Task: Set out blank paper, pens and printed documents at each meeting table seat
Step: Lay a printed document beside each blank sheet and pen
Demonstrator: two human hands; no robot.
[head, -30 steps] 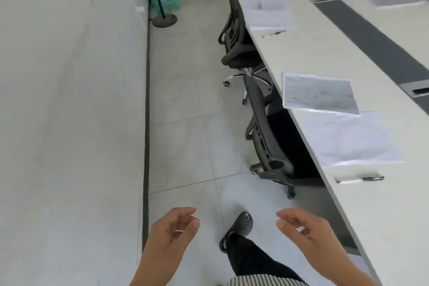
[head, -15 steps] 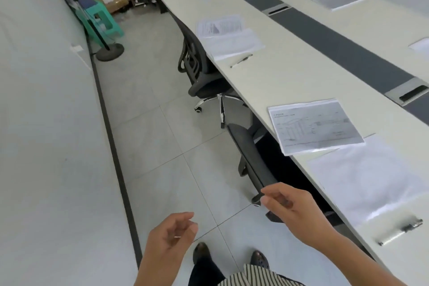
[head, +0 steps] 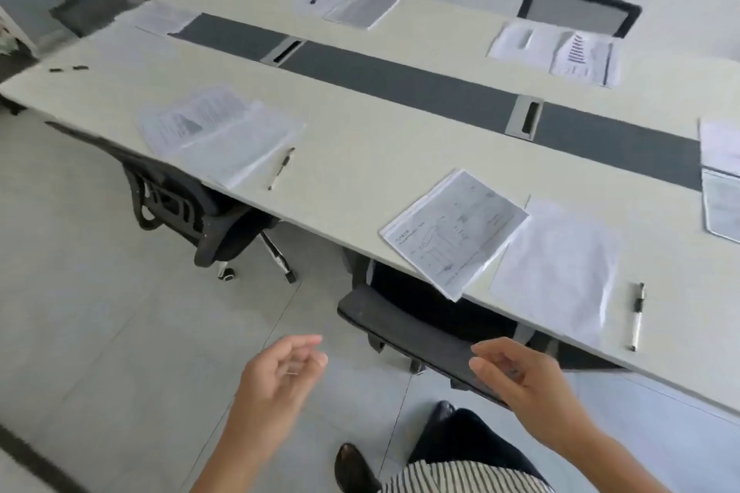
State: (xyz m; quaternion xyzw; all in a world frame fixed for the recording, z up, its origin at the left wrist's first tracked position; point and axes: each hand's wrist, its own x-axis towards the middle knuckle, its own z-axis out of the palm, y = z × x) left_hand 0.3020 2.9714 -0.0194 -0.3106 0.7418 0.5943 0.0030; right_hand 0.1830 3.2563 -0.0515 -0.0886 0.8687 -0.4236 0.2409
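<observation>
The left grip (head: 280, 368) and right grip (head: 516, 376) hang loose and wide over the floor — holding nothing. On the desk (head: 360, 156) a printed sheet (head: 454, 230), blank paper (head: 556, 272) and a pen (head: 637, 314) lie side by side.

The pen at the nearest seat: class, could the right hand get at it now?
Probably yes: the pen lies uncovered near the table edge, nothing stands between it and the empty right hand.
</observation>
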